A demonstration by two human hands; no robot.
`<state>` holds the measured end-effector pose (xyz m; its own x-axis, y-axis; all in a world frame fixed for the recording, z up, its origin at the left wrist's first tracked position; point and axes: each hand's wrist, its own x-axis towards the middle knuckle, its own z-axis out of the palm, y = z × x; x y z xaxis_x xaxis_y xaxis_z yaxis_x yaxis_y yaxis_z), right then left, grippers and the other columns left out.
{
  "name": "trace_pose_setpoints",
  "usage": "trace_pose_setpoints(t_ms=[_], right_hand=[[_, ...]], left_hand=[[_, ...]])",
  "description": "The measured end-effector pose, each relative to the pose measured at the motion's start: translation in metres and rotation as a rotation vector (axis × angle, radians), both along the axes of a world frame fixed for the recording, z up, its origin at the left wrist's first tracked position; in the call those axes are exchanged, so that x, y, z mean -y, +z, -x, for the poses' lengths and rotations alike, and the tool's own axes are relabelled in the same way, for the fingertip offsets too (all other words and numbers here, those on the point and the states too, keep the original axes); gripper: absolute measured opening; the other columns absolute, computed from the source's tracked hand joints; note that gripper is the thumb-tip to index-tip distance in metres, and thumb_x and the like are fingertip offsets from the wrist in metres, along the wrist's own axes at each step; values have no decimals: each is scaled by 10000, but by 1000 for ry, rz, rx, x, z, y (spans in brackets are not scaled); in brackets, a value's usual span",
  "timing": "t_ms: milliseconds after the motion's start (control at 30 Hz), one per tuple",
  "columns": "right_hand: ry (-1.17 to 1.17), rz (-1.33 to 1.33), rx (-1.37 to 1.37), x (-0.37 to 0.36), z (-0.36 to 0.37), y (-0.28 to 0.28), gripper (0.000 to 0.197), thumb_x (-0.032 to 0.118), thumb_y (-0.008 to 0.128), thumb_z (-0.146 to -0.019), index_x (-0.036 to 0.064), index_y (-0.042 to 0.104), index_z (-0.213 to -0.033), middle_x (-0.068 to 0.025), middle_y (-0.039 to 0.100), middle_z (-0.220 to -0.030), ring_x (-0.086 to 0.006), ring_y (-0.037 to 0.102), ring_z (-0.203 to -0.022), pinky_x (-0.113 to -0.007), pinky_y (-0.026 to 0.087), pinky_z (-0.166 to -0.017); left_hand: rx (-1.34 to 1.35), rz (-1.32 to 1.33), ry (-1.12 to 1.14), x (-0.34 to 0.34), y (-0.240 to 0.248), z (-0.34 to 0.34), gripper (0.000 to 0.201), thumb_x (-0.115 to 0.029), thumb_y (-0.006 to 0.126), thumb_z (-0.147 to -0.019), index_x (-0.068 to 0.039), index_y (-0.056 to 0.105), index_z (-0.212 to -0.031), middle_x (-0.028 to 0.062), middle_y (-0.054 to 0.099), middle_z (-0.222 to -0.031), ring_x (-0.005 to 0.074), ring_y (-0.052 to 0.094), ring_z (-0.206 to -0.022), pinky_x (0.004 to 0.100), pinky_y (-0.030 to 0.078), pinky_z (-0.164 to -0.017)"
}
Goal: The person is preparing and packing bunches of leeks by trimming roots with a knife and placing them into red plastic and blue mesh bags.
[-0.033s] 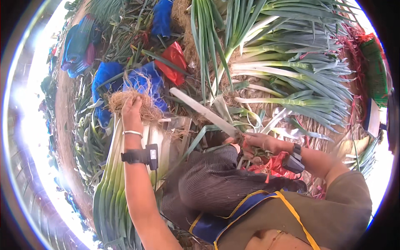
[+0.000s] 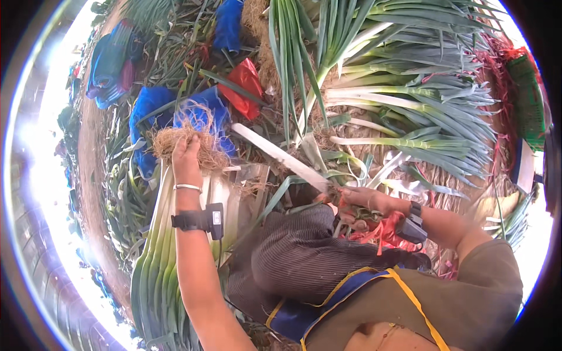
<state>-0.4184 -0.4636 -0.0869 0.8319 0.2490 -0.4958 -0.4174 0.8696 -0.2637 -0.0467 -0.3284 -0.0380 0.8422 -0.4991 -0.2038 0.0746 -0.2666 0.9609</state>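
The left hand (image 2: 187, 159) is resting on tan, stringy roots (image 2: 165, 143), seemingly steadying the white-and-green leek bundle (image 2: 157, 248) at 8 o'clock (grip: cannot tell); the right hand (image 2: 373, 200) is gripping 1 long, pale strip (image 2: 282, 158) by its end, seemingly for reach toward 10 o'clock.

blu mesh (image 2: 228, 26), red plas. scrap (image 2: 244, 88)

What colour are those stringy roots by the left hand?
The stringy, tangled roots are light brown, best seen in the head view.

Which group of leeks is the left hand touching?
The left bundle, roots at the left hand; its leaves run toward the picture's bottom; the right pile fans mostly rightward.
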Motion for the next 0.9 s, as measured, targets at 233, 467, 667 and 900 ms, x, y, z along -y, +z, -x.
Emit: trace_pose_setpoints(t_ms=[233,467,667,900], right_hand=[[156,-55,238,-17,-41,16,378,396,392,-1001,54,416,-1161,-71,481,-663,-129,467,-452,-242,403,-388],[179,-208,179,-28,-61,11,416,394,413,-995,34,424,-1203,-44,459,-646,-125,450,-422,-243,392,-353],[147,-266,255,-49,-113,-10,349,367,427,-996,59,443,-1160,-39,464,-630,-128,465,-418,-246,400,-341],[181,-223,251,-59,-180,0,272,333,436,-987,68,461,-1043,-39,491,-570,-139,509,-405,-257,406,-340]], left_hand=[[219,-56,-92,1,-9,-7,176,-152,557,-949,-3,624,-1016,19,627,-961,86,557,-848,234,458,-768],[621,-439,-200,20,-26,-4,261,-247,486,-969,-20,613,-983,95,654,-801,170,600,-700,316,470,-664],[615,-421,-259,28,-27,-6,298,-280,493,-976,-5,599,-936,45,620,-803,126,550,-734,280,453,-701],[359,-339,-220,35,-26,-23,316,-292,512,-968,-27,580,-810,-3,497,-653,68,419,-570,242,355,-512]])
